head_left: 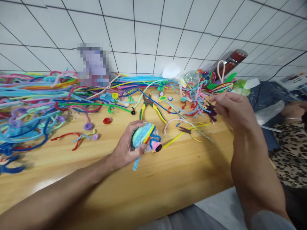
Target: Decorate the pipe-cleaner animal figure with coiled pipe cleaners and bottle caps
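Note:
In the head view, my left hand [129, 143] is wrapped around a rounded pipe-cleaner craft piece [144, 134], striped in blue, green and yellow. A pink part with a black tip sticks out of its right side, and a light blue stem hangs below it. A yellow pipe cleaner [176, 138] runs from beside it to the right. My right hand [231, 107] is raised above the table's right part with its fingers closed in a pinch. Whatever lies between those fingers is hidden. Behind its fingertips is a dark purple fuzzy tuft [211, 111].
Pliers [150, 105] with yellow-green handles lie open behind the craft piece, and small scissors [190, 132] lie to its right. Heaps of pipe cleaners [28, 99] cover the left and back. A red thermos [231, 62] leans by the tiled wall. Another person's arm [294, 111] shows at right.

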The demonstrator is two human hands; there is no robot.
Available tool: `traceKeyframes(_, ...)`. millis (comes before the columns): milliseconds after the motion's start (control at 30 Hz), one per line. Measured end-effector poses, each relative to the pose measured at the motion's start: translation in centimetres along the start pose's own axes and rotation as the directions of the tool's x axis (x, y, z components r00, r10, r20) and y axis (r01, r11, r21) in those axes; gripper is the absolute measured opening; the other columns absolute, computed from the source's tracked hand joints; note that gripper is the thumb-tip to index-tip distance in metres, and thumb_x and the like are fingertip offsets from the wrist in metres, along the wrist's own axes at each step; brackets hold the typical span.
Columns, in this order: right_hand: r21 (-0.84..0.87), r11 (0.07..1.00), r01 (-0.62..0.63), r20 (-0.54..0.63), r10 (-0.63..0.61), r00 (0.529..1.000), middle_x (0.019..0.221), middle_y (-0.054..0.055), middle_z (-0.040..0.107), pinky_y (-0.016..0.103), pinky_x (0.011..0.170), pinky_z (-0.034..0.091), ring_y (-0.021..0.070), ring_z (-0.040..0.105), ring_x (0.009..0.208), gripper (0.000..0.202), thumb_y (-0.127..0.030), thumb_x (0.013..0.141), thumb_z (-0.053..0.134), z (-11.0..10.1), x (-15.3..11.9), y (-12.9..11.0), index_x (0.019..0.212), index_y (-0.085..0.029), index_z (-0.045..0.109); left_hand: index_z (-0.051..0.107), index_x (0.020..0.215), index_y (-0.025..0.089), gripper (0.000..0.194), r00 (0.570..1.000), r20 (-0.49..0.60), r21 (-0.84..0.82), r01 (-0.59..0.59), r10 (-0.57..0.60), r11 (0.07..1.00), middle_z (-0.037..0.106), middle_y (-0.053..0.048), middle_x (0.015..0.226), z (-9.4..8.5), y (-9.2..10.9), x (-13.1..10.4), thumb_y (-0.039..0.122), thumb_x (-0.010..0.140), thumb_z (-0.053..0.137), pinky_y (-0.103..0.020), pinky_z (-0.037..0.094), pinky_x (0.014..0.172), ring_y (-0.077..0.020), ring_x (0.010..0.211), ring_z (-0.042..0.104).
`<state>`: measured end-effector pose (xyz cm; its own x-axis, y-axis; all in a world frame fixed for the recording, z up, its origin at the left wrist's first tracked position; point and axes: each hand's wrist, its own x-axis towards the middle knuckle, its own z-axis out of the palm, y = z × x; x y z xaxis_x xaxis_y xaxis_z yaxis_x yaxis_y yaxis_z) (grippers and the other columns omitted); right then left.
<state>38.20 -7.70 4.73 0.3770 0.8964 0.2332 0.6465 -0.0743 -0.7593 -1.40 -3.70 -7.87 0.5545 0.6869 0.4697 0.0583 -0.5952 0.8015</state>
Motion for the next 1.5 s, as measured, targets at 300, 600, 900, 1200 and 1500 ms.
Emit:
traceKeyframes(300,-0.587,0.735,0.339,0.303,-0.19,0.934,0.093,0.011,0.079,0.039,0.085,0.05,0.0277,0.07,0.094,0.018,-0.033,0.094,0.066,8.8,0.6,0.7,0.084,-0.023,0.077,0.046,0.152,0.028,0.061,0.999,-0.014,-0.016,-0.053,0.053,0.998,0.056,-0.017,0.144,0.3,-0.2,0.1,0.046,0.099,0.069,-0.054,0.054,0.114,-0.0336,0.137,0.058)
traceKeyframes(600,-0.536,0.831,0.153,0.197,-0.054,0.979,0.094,0.014,0.079,0.04,0.081,0.051,0.0308,0.07,0.091,0.006,-0.024,0.081,0.065,11.5,0.9,3.4,0.079,-0.022,0.07,0.045,0.154,0.028,0.063,0.994,-0.011,-0.009,-0.108,0.108,0.994,0.058,-0.016,0.144,0.3,-0.2,0.2,0.041,0.097,0.07,-0.053,0.054,0.114,-0.0333,0.135,0.059)
traceKeyframes(900,-0.035,0.997,0.075,-0.009,-0.075,0.997,0.1,0.007,0.079,0.037,0.083,0.06,0.0221,0.075,0.094,0.012,-0.038,0.087,0.047,10.2,1.0,4.1,0.081,-0.028,0.045,0.044,0.153,0.026,0.062,0.992,-0.018,0.002,-0.126,0.126,0.992,0.057,-0.017,0.144,0.5,-0.5,0.1,0.043,0.098,0.068,-0.054,0.054,0.115,-0.034,0.137,0.059)
traceKeyframes(1200,0.642,0.763,0.074,-0.026,-0.074,0.997,0.064,-0.005,0.063,0.036,0.079,0.06,0.0187,0.071,0.072,0.026,-0.039,0.081,0.075,9.8,-0.3,1.2,0.075,-0.027,0.053,0.047,0.152,0.025,0.063,0.997,0.0,-0.048,-0.072,0.072,0.996,0.056,-0.017,0.146,-0.1,-0.5,0.3,0.045,0.098,0.07,-0.053,0.05,0.118,-0.0341,0.137,0.058)
traceKeyframes(1500,0.224,0.908,0.354,-0.414,-0.24,0.878,0.08,0.003,0.077,0.036,0.075,0.057,0.0187,0.07,0.076,0.012,-0.034,0.09,0.076,6.1,3.0,0.2,0.084,-0.025,0.071,0.048,0.152,0.026,0.061,0.999,-0.008,-0.059,-0.042,0.042,0.997,0.056,-0.015,0.147,-0.2,-0.6,0.1,0.045,0.098,0.071,-0.052,0.049,0.119,-0.0329,0.138,0.058)
